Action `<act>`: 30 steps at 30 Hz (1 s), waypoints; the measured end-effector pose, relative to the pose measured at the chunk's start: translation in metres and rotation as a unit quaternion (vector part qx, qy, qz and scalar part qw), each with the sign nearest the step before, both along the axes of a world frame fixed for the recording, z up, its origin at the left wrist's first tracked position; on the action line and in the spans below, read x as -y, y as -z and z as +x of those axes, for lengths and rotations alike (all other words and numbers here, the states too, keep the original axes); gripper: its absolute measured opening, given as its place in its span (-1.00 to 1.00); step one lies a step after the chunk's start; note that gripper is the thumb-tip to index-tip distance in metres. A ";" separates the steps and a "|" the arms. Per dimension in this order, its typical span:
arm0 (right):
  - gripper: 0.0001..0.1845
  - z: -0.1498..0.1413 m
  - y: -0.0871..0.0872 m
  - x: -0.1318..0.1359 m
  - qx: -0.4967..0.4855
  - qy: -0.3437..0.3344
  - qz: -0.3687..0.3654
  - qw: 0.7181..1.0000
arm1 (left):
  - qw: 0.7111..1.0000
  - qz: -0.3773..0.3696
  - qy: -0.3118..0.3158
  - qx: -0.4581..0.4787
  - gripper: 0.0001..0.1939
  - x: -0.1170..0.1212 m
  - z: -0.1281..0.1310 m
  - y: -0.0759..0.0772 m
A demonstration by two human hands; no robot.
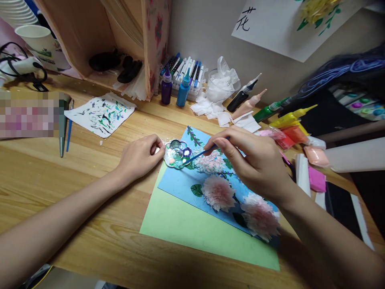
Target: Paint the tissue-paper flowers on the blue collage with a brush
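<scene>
My right hand (255, 162) pinches a thin blue paintbrush (200, 153). Its tip dips into the flower-shaped paint palette (174, 143), whose wells hold green, purple, white and peach paint. At the palette's left rim is my left hand (141, 155), fingers curled and closed on the edge. Under the palette's right side lies a blue sheet (180, 188) with painted leafy stems. Ruffled pink-and-white flowers (218, 192) stand out from that sheet, and my right hand partly covers it. A light green sheet (180, 228) lies beneath.
A paint-smeared tissue (104, 114) and another blue brush (69, 128) lie to the left. Behind stand purple and blue paint bottles (183, 90), a marker box (188, 72) and a tissue-filled cup (222, 82). More bottles and clay packets (296, 134) crowd the right.
</scene>
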State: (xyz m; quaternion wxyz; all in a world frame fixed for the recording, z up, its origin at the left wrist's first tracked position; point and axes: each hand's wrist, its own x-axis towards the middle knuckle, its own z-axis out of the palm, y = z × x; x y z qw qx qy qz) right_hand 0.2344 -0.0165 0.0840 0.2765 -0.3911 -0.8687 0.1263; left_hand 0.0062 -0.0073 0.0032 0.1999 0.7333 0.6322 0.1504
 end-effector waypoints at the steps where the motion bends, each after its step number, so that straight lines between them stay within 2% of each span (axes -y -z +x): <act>1: -0.75 0.000 0.001 0.000 0.001 0.003 0.001 1.000 | 1.000 -0.001 0.000 0.000 -0.78 0.000 0.000 0.000; 6: -0.74 0.000 0.004 -0.001 -0.003 0.013 0.003 1.000 | 1.000 0.004 -0.001 -0.003 -0.77 0.000 0.000 -0.001; 10: -0.73 0.000 0.006 0.001 -0.029 0.049 0.000 0.998 | 1.000 0.003 0.001 -0.007 -0.76 0.000 0.000 0.001; 18: -0.78 0.013 0.002 0.012 -0.151 0.125 0.012 0.981 | 1.000 -0.003 -0.005 -0.022 -0.72 0.000 0.000 0.000; 22: -0.76 0.037 0.008 0.019 -0.277 0.174 -0.006 0.945 | 0.999 -0.010 -0.014 -0.035 -0.70 -0.001 0.000 -0.001; 27: -0.72 0.086 0.028 0.024 -0.379 0.224 -0.008 0.898 | 0.998 -0.018 -0.015 -0.056 -0.68 -0.003 0.001 -0.003; 30: -0.72 0.103 0.038 0.027 -0.380 0.229 -0.007 0.896 | 0.997 -0.031 -0.013 -0.069 -0.67 -0.002 0.004 -0.009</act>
